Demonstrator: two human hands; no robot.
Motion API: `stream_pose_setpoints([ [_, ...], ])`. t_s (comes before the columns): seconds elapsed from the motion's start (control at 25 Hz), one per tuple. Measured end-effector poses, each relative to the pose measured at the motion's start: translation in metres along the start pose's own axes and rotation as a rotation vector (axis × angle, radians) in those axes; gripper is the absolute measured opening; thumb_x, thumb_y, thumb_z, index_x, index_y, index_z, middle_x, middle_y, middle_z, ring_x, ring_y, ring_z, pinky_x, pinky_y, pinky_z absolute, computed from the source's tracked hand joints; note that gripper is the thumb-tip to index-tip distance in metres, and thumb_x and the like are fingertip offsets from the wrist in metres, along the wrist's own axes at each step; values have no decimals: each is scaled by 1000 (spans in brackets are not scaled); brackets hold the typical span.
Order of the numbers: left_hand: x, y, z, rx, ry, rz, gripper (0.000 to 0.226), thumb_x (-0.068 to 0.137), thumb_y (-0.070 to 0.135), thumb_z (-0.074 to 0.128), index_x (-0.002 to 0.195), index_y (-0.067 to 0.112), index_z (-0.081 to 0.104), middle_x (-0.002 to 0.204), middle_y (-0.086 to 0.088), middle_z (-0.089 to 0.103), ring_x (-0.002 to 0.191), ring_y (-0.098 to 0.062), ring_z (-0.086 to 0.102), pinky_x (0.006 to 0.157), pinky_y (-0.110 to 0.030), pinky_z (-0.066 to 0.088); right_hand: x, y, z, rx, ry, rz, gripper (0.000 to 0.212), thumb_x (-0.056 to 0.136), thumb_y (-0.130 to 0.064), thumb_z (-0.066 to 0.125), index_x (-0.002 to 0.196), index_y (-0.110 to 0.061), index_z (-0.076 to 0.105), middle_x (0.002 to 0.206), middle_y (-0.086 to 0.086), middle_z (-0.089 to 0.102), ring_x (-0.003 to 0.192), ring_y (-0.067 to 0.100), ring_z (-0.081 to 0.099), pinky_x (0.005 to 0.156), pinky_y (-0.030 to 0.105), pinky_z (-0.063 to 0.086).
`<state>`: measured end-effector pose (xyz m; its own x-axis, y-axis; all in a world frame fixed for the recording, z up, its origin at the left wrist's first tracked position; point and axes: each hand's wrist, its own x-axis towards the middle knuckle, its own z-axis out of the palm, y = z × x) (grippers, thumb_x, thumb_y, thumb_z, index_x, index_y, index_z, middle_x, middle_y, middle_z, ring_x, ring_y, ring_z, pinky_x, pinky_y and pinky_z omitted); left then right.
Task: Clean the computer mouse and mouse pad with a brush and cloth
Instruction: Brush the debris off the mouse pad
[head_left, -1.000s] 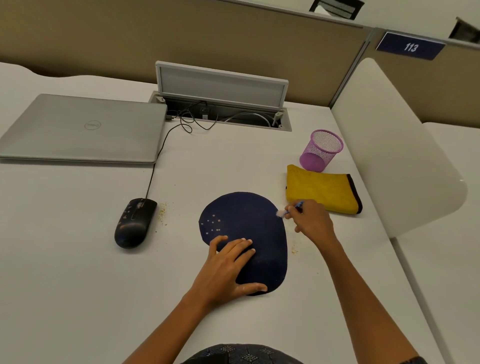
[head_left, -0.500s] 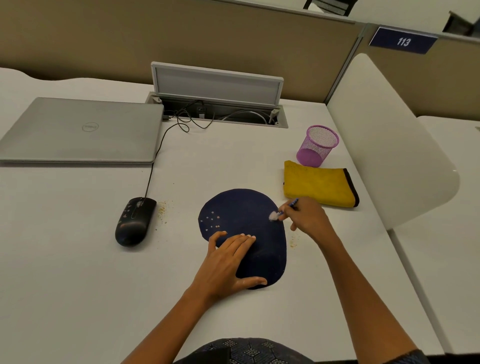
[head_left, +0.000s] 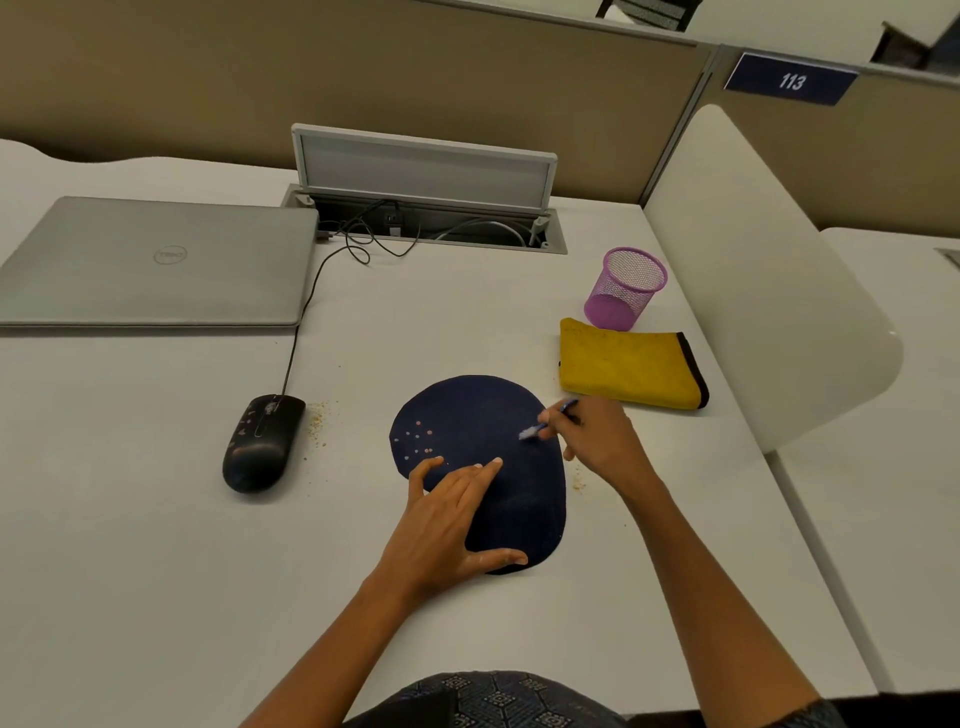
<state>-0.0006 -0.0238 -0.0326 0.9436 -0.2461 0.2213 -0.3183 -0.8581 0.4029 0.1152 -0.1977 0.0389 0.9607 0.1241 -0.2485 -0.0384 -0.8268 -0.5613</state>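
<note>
Crumbs (head_left: 415, 436) lie on the mouse pad (head_left: 483, 415) left portion. Left hand (head_left: 447, 525), fingers flat, presses the pad's near-left area. Right hand (head_left: 597, 441) pinches the brush (head_left: 545, 423) at the pad's right edge, bristles pointing left toward the crumbs.

The left hand (head_left: 451, 525) hides part of the mouse pad (head_left: 483, 415); the brush (head_left: 545, 423) bristles are blurred

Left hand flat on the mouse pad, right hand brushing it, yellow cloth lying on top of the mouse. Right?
One thing is off. The yellow cloth is not on the mouse; the head view shows it folded on the desk by the purple mesh cup. Left hand flat on the mouse pad, right hand brushing with the brush: correct.
</note>
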Motion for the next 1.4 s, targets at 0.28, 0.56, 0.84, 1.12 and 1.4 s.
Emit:
stream_pose_setpoints([
  [0.28, 0, -1, 1, -7, -7, -10, 91, 72, 81, 41, 139, 19, 32, 126, 4, 57, 118, -10, 52, 109, -41, 11, -29, 19, -26, -313, -181, 181, 28, 89, -32, 57, 106, -11, 65, 101, 8, 69, 59, 15, 56, 70, 28, 51],
  [0.56, 0, 1, 0, -13, -9, -12, 91, 71, 80, 43, 138, 18, 33, 123, 3, 59, 115, -12, 55, 109, -39, 7, -34, 1, -1, -2, -131, -37, 24, 94, -33, 50, 105, -21, 68, 97, 3, 73, 55, 11, 58, 69, 24, 48],
  [0.84, 0, 1, -1, -26, 0, -11, 93, 71, 80, 42, 138, 17, 32, 124, 3, 58, 116, -12, 54, 109, -39, 7, -43, 24, -20, -195, -194, 97, 27, 89, -34, 56, 106, -16, 67, 99, 7, 70, 62, 13, 59, 69, 24, 52],
  [1.12, 0, 2, -3, -33, -22, -29, 99, 70, 81, 44, 140, 12, 30, 122, 6, 58, 114, -8, 54, 110, -35, 3, -44, -9, -7, 1, -382, -126, 19, 93, -23, 52, 102, -19, 69, 98, 4, 73, 67, 12, 60, 61, 17, 47],
  [1.4, 1, 0, -3, -48, -30, -34, 101, 69, 81, 44, 141, 13, 28, 123, 7, 58, 115, -9, 53, 110, -35, 0, -41, -1, -33, -242, -233, -61, 22, 93, -27, 52, 109, -20, 66, 103, 4, 68, 71, 12, 57, 73, 22, 49],
])
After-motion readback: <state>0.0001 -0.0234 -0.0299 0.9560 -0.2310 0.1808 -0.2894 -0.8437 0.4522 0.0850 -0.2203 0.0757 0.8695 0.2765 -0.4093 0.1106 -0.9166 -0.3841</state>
